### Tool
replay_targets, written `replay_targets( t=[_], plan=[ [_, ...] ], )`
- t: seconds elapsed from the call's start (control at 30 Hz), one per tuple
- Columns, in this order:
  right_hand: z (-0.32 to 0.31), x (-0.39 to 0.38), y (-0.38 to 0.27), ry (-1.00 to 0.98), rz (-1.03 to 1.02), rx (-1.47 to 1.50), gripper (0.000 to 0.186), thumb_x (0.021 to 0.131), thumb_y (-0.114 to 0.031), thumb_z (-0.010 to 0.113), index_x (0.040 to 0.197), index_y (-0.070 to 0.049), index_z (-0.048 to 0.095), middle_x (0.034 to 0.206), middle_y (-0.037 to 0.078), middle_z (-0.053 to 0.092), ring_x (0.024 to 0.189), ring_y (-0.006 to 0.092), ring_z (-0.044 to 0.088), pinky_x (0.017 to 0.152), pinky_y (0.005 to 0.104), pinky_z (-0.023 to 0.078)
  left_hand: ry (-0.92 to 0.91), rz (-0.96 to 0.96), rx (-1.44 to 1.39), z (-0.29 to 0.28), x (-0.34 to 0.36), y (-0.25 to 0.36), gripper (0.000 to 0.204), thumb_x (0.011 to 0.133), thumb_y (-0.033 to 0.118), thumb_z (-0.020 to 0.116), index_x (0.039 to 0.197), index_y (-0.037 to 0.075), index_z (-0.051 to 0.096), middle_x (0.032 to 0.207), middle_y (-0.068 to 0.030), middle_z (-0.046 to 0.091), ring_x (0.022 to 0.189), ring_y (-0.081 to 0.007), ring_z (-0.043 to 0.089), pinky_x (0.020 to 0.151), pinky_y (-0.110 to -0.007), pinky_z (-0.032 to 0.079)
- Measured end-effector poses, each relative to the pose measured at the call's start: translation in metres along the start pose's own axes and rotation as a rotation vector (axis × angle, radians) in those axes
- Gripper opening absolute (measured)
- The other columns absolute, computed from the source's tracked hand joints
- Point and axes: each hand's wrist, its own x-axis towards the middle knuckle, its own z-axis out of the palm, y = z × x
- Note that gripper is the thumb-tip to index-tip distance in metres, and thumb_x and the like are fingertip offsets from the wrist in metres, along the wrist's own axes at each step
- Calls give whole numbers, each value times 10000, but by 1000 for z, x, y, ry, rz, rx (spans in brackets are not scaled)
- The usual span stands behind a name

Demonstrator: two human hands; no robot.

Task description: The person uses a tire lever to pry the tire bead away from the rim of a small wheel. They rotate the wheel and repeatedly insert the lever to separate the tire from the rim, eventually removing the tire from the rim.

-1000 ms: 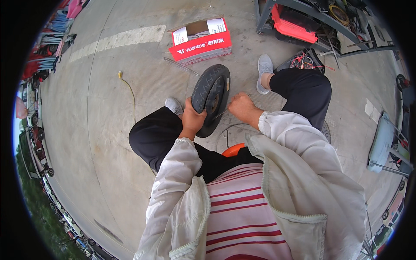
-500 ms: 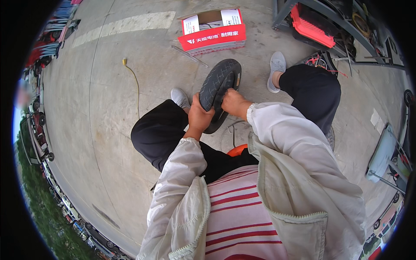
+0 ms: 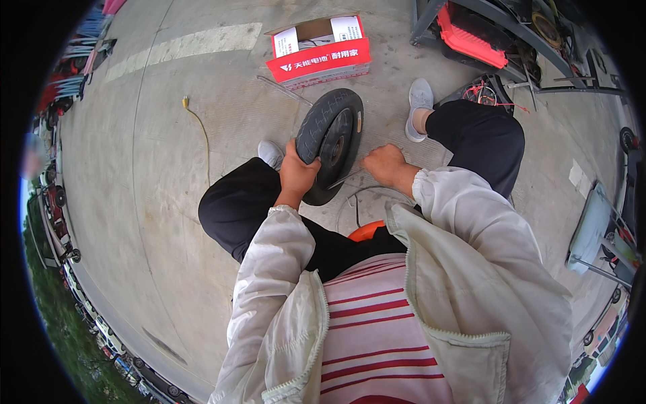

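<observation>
A small black tyre on a wheel (image 3: 330, 111) stands tilted between my knees, its hub side turned to the right. My left hand (image 3: 299, 174) is closed round the tyre's left side, fingers over the tread and thumb toward the sidewall. Just right of the wheel, my right hand (image 3: 386, 165) is closed on a thin metal rod (image 3: 346, 178). The rod slants down-left from the fist to the wheel's lower edge. Whether its tip is under the tyre's bead I cannot tell.
A red and white cardboard box (image 3: 319, 64) stands ahead, a metal bar (image 3: 284, 89) before it. A yellow cable with a plug (image 3: 186, 102) lies left. At the far right is a metal rack (image 3: 498, 20) with a red tray (image 3: 464, 40). Something orange (image 3: 367, 231) sits between my legs.
My right hand has moved right, away from the wheel, and the rod now shows between them. The wheel has turned so its hub side shows more. My left hand still grips the tyre.
</observation>
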Motion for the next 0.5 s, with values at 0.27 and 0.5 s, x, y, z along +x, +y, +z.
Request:
replay_targets(
  t=[0.27,0.5],
  plan=[
    [-1,-71,-71,-80,263,207,286,797,-99,564,1070,-25,607,962,185,655,881,337,665,683,425,547,15,-38,78,-2,16,12,623,708,251,780,1213,45,479,1033,-206,650,977,-373,632,838,-405,480],
    [-9,-91,-88,-261,341,466,347,826,-104,571,1152,8,537,1091,245,599,935,384,647,764,460,539,35,-28,52,3,31,10,697,708,310,787,1252,42,442,1057,-215,654,1010,-388,624,862,-417,475]
  ],
)
